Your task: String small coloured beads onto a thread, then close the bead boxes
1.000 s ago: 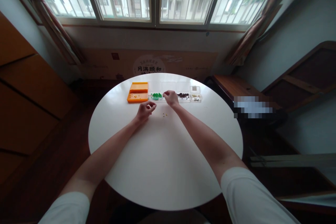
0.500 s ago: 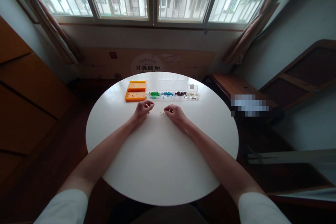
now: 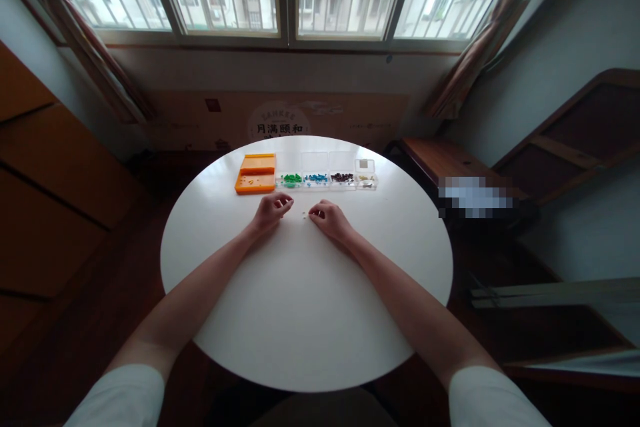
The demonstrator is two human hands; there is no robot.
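Note:
My left hand [image 3: 271, 209] rests on the round white table [image 3: 305, 300] with its fingers curled in a pinch; what it holds is too small to make out. My right hand [image 3: 327, 217] lies a little to the right, fingers curled, its fingertips next to a few tiny pale pieces [image 3: 304, 215] on the table between both hands. Beyond the hands stands an orange tray [image 3: 255, 174] with small holes. To its right runs a row of clear compartment boxes with green beads [image 3: 291, 179], blue beads [image 3: 315, 178], dark beads [image 3: 342, 177] and pale bits [image 3: 367, 180].
A window with bars fills the far wall, with a printed cardboard panel [image 3: 280, 121] below it. A wooden cabinet [image 3: 45, 173] stands at the left. Wooden furniture [image 3: 565, 153] stands at the right of the table.
My right hand came back from the blue-bead box to the table beside the tiny pieces. My left hand stayed about where it was. The view shifted slightly.

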